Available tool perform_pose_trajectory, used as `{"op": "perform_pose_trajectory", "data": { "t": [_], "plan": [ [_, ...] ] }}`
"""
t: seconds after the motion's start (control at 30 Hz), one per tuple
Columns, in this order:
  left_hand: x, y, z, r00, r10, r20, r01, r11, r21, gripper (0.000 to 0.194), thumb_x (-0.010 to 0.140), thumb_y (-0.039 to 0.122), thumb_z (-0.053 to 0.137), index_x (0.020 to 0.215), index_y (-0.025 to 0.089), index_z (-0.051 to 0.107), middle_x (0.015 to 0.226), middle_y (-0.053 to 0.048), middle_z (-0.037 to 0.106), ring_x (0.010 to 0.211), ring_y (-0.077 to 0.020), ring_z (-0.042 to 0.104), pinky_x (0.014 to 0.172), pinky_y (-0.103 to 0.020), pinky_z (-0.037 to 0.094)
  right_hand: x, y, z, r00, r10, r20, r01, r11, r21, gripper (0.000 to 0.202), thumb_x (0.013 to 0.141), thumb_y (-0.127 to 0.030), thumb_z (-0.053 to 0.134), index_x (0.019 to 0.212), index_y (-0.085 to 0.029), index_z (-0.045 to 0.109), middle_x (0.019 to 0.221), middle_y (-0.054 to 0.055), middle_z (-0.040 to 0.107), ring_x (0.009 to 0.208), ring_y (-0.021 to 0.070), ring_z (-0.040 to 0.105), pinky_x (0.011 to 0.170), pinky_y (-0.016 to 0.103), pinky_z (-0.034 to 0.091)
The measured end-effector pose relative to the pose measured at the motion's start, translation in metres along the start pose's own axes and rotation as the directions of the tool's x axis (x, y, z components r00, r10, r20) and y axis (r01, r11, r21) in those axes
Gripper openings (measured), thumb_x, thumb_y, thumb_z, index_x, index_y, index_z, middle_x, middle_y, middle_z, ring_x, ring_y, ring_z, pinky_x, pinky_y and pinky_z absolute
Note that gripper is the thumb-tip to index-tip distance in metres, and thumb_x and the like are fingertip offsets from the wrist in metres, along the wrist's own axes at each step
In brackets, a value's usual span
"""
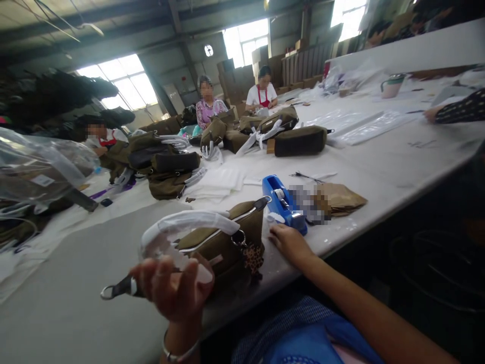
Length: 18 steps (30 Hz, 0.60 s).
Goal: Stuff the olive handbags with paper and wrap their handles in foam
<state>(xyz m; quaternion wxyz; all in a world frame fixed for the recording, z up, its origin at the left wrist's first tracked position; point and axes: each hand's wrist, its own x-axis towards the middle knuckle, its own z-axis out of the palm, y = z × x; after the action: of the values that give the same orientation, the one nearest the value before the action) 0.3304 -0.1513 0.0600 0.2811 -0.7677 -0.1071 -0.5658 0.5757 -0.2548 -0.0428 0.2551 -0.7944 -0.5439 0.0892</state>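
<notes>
An olive-green handbag (pixel 212 245) with a silver zip lies at the table's near edge. Its handle (pixel 189 221) is wrapped in white sheet material, and a leopard-print charm (pixel 253 259) hangs from a ring at its side. My left hand (pixel 174 285) is palm up in front of the bag, fingers curled around a loose, thin part of the white wrapping (pixel 203 274). Beside the bag's right end, my right hand (pixel 290 245) has its fingertips pinched together next to a blue tape dispenser (pixel 284 205). What those fingertips hold is too small to tell.
Right of the dispenser lies a brown paper packet (pixel 341 198). White sheets (pixel 215 181) and piles of olive bags (pixel 170 169) spread beyond. Clear plastic sleeves (pixel 364 126) and a cup (pixel 392 86) are farther off. Several people sit around; one patterned sleeve (pixel 460 107) reaches in at right.
</notes>
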Motion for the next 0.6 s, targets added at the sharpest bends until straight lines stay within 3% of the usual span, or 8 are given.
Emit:
{"op": "perform_pose_trajectory", "data": {
  "t": [0.07, 0.13, 0.2, 0.3, 0.4, 0.47, 0.53, 0.6],
  "plan": [
    [-0.009, 0.008, -0.003, 0.998, 0.053, 0.039, -0.047, 0.991, -0.128, 0.068, 0.06, -0.008, 0.08, 0.116, 0.03, 0.067, 0.156, -0.003, 0.048, 0.149, -0.0268, 0.038, 0.124, -0.04, 0.032, 0.002, 0.004, 0.003, 1.0, 0.001, 0.0, -0.001, 1.0, -0.01, 0.016, 0.098, -0.019, 0.058, 0.091, -0.015, 0.072, 0.096, 0.013, 0.075, 0.088, 0.0257, 0.072, 0.073, 0.031, 0.048],
    [-0.016, 0.015, -0.007, 0.994, 0.081, 0.068, -0.062, 0.969, -0.24, 0.05, 0.061, -0.002, 0.081, 0.102, 0.025, 0.069, 0.131, -0.006, 0.068, 0.135, -0.0261, 0.056, 0.114, -0.036, 0.046, 0.002, 0.007, 0.003, 1.0, -0.006, -0.002, 0.006, 1.0, -0.023, 0.018, 0.099, -0.021, 0.057, 0.088, -0.016, 0.071, 0.093, 0.012, 0.075, 0.086, 0.0247, 0.072, 0.071, 0.03, 0.046],
    [-0.019, 0.022, -0.009, 0.989, 0.073, 0.129, -0.023, 0.937, -0.348, 0.041, 0.068, 0.005, 0.078, 0.105, 0.022, 0.07, 0.108, -0.007, 0.077, 0.109, -0.0236, 0.072, 0.098, -0.033, 0.056, -0.001, 0.007, 0.004, 1.0, -0.02, -0.001, 0.02, 0.999, -0.034, 0.019, 0.099, -0.023, 0.059, 0.086, -0.016, 0.071, 0.09, 0.01, 0.074, 0.084, 0.0236, 0.071, 0.069, 0.029, 0.045],
    [-0.014, 0.031, -0.007, 0.948, 0.073, 0.309, 0.111, 0.835, -0.538, 0.035, 0.082, 0.007, 0.063, 0.116, 0.016, 0.067, 0.093, -0.007, 0.08, 0.076, -0.0167, 0.076, 0.076, -0.026, 0.06, -0.014, 0.001, 0.001, 0.999, -0.047, -0.008, 0.046, 0.998, -0.048, 0.018, 0.098, -0.026, 0.06, 0.087, -0.018, 0.072, 0.088, 0.008, 0.074, 0.079, 0.0228, 0.071, 0.065, 0.029, 0.042],
    [-0.002, 0.036, 0.0, 0.839, 0.068, 0.54, 0.385, 0.629, -0.675, 0.031, 0.089, 0.008, 0.058, 0.117, 0.019, 0.066, 0.097, -0.006, 0.08, 0.083, -0.0159, 0.077, 0.078, -0.023, 0.061, -0.04, -0.015, -0.012, 0.993, -0.112, -0.034, 0.11, 0.993, -0.052, 0.02, 0.1, -0.024, 0.055, 0.089, -0.018, 0.071, 0.087, 0.008, 0.072, 0.075, 0.0221, 0.07, 0.062, 0.03, 0.041],
    [0.006, 0.038, 0.004, 0.724, 0.078, 0.685, 0.588, 0.45, -0.672, 0.031, 0.092, 0.008, 0.059, 0.119, 0.021, 0.067, 0.11, -0.006, 0.078, 0.097, -0.0174, 0.076, 0.088, -0.025, 0.06, -0.061, -0.028, -0.027, 0.966, -0.235, -0.112, 0.237, 0.971, 0.011, 0.022, 0.101, -0.02, 0.049, 0.09, -0.017, 0.069, 0.086, 0.007, 0.07, 0.072, 0.02, 0.068, 0.062, 0.029, 0.042],
    [0.013, 0.038, 0.005, 0.596, 0.128, 0.792, 0.757, 0.238, -0.608, 0.032, 0.095, 0.012, 0.058, 0.123, 0.022, 0.067, 0.118, -0.007, 0.076, 0.086, -0.0152, 0.076, 0.08, -0.024, 0.062, -0.08, -0.041, -0.044, 0.904, -0.348, -0.247, 0.387, 0.913, 0.132, 0.019, 0.102, -0.018, 0.048, 0.094, -0.017, 0.066, 0.085, 0.006, 0.068, 0.071, 0.017, 0.066, 0.063, 0.027, 0.044],
    [0.019, 0.038, 0.004, 0.506, 0.18, 0.844, 0.845, 0.092, -0.526, 0.029, 0.095, 0.019, 0.062, 0.124, 0.022, 0.068, 0.125, -0.009, 0.073, 0.072, -0.0122, 0.072, 0.068, -0.023, 0.06, -0.093, -0.054, -0.061, 0.856, -0.378, -0.352, 0.478, 0.839, 0.262, 0.013, 0.102, -0.015, 0.051, 0.096, -0.019, 0.063, 0.083, 0.003, 0.066, 0.069, 0.0133, 0.064, 0.064, 0.023, 0.047]
  ]
}}
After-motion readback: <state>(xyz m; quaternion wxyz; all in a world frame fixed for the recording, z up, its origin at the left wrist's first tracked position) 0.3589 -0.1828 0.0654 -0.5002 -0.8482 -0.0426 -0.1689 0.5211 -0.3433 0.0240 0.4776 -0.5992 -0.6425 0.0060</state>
